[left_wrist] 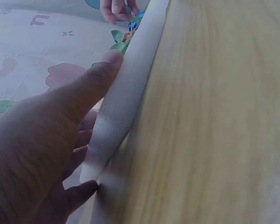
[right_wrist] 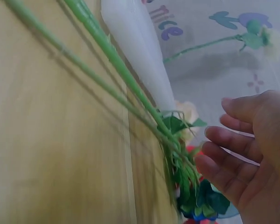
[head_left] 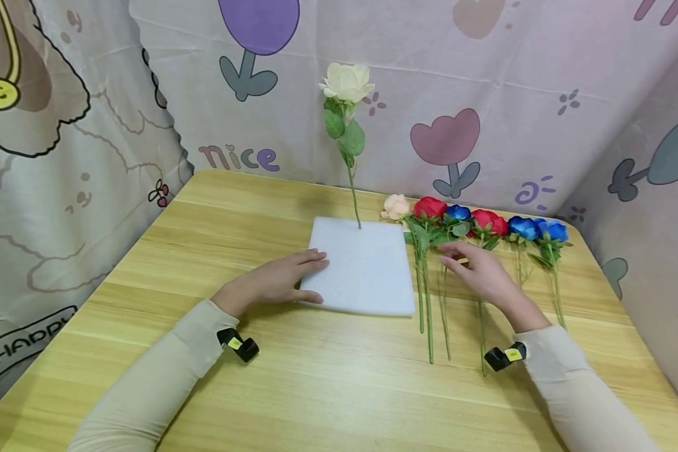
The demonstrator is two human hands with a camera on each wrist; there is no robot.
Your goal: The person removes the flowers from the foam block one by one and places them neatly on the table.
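Note:
A white foam block (head_left: 367, 270) lies flat on the table. One artificial white rose (head_left: 347, 83) stands upright in it near the back edge. My left hand (head_left: 282, 276) rests along the block's left side, fingertips on its top and thumb at the near edge, as the left wrist view also shows. My right hand (head_left: 480, 270) hovers over the stems of the flowers at the right, fingers loosely bent. In the right wrist view nothing lies between its fingers, and green stems (right_wrist: 116, 60) run past below the fingertips.
To the block's right lie a pale pink rose (head_left: 397, 207), two red roses (head_left: 489, 223) and several blue roses (head_left: 554, 230), with heads toward the back and stems toward me. A patterned cloth (head_left: 339, 138) hangs behind the wooden table (head_left: 316, 389).

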